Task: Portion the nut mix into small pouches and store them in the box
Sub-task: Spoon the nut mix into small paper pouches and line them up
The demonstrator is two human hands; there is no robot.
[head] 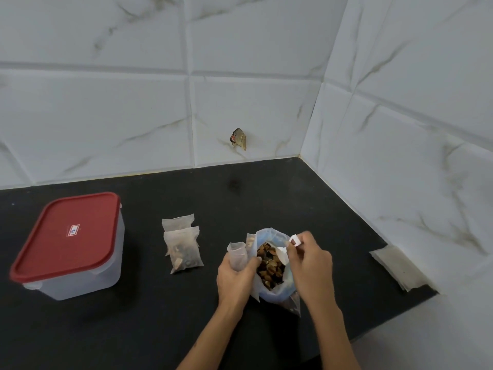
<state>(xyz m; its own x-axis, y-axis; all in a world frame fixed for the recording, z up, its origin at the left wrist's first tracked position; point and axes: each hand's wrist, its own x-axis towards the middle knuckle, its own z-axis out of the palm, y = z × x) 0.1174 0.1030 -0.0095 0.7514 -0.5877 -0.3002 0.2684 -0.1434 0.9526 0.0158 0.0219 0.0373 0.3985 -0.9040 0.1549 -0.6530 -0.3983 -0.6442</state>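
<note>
At the near centre of the black counter point(160, 303), an open bag of nut mix point(269, 265) was shown between the two hands. The left hand point(234, 279) was curled round a small clear pouch point(238, 256), held upright with its mouth open just beside the bag's left edge. The right hand point(310, 265) was seen pinching the handle of a white scoop point(286, 251), whose bowl was lowered into the nuts at the bag's mouth. To the left of the bag, two filled pouches point(184, 247) were laid overlapping on the counter, apart from the hands. Farther left, the translucent box point(88, 265) was shown standing with its red lid point(69, 233) in place, well apart from the pouches. At the right edge of the counter, against the wall, a flat stack of empty pouches point(398, 267) was visible. Beyond, the white marbled tiles point(240, 76) were marked by a small brown patch point(238, 139) just above the counter's far edge.
</note>
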